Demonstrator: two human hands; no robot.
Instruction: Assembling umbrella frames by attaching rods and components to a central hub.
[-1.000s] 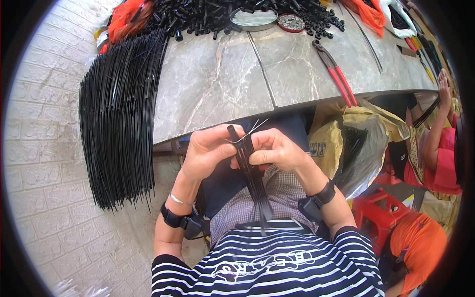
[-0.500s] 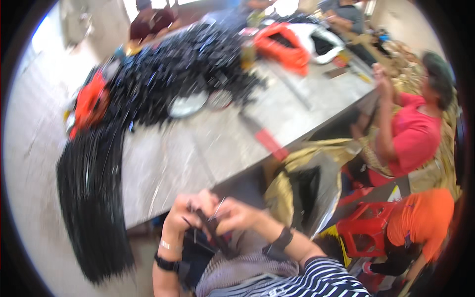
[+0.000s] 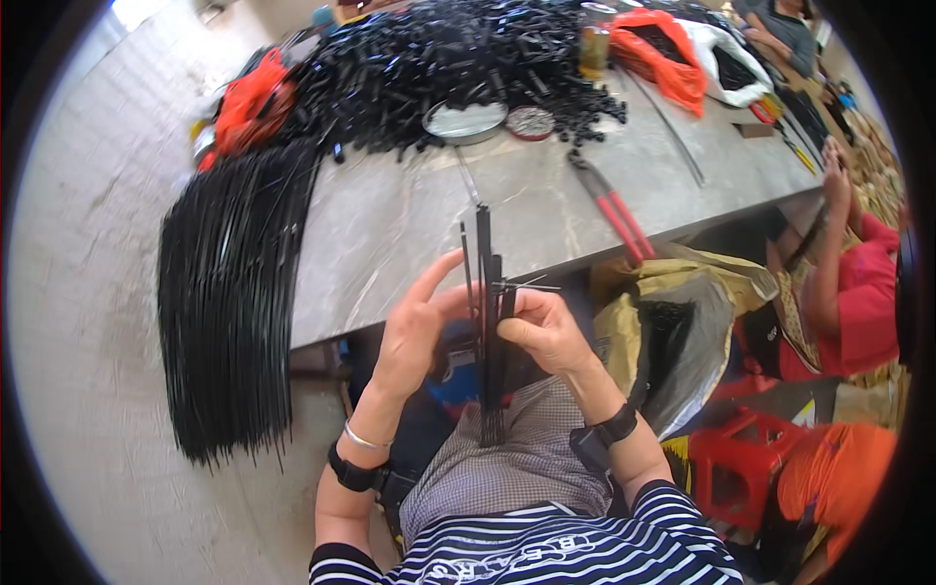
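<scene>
My left hand is closed around a bundle of long, thin black strips held upright over my lap, its index finger pointing up. One thinner black strip leans slightly apart from the rest. Beside the bundle, my right hand pinches a short black piece. Thin metal pins stick out sideways near its fingertips. How the pins meet the strips is too small to tell.
The grey table carries a heap of short black pieces, long black strips draped over its left edge, a round dish and red-handled cutters. An open yellow sack stands at right; people sit nearby.
The view has shifted and steadied. My hands have moved up and apart, and the black strips, formerly slanted and blurred between them, now stand upright.
</scene>
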